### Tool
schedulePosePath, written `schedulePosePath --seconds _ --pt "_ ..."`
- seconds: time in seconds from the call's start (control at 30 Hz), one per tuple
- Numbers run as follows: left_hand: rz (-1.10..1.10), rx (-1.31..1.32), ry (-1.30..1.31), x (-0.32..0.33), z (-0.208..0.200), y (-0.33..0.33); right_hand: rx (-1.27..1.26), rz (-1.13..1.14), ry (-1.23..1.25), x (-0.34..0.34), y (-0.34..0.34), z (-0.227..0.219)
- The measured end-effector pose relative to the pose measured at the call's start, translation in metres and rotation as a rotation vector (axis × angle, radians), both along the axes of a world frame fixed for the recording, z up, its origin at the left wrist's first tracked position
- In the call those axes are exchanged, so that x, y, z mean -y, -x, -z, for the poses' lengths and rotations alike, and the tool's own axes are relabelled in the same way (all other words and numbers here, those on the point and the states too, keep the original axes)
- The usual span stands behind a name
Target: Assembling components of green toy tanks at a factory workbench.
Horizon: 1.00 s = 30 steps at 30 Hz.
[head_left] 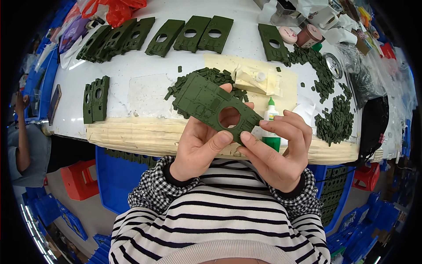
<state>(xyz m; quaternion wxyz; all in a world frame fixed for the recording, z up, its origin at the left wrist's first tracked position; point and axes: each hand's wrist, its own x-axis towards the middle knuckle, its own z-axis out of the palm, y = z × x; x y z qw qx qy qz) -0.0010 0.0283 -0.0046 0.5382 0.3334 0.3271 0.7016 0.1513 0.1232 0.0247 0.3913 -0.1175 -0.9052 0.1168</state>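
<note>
Both our hands are on one part: a dark green plastic vehicle hull (pixel 206 102), flat, moulded detail on top, large round hole toward its right end. Our left hand (pixel 195 147) grasps it from below: thumb on the near edge beside the hole, fingers wrapped behind, tips showing past the far edge, skin visible through the hole. Our right hand (pixel 283 143) grips the right end, thumb and index at the edge, other fingers curled loose. We can't tell if a small piece sits between those fingertips. Hull is held tilted, off the surface, above the table's front side.

Just behind it: a pile of small dark green plastic blocks (pixel 211 77), partly hidden by the hull. Right of that, a cream-wrapped box (pixel 250 83) with a white round cap on top. Near our right index: a white-and-green glue bottle (pixel 270 115), upright, green nozzle, partly covered by our fingers.

Further out on the white table (pixel 68 92): two matching green hulls (pixel 97 99) side by side at left, a back row of green hulls (pixel 193 34), a lone green hull (pixel 271 40) back right. More loose green blocks (pixel 336 119) heaped right. Below the table, left: a blue plastic bin (pixel 115 180) beside a red plastic stool (pixel 77 180).
</note>
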Motion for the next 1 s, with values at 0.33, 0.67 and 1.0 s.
schedulePosePath --seconds 0.33,0.67,1.0 --pt "0.311 0.155 0.120 0.003 -0.009 0.001 -0.215 -0.137 1.010 -0.010 -0.010 -0.006" --pt "0.468 0.206 0.127 0.010 0.000 0.000 -0.267 -0.199 1.401 -0.009 -0.006 -0.008" --pt "0.443 0.183 0.145 0.009 -0.002 -0.002 -0.304 -0.194 1.426 -0.010 -0.004 -0.006"
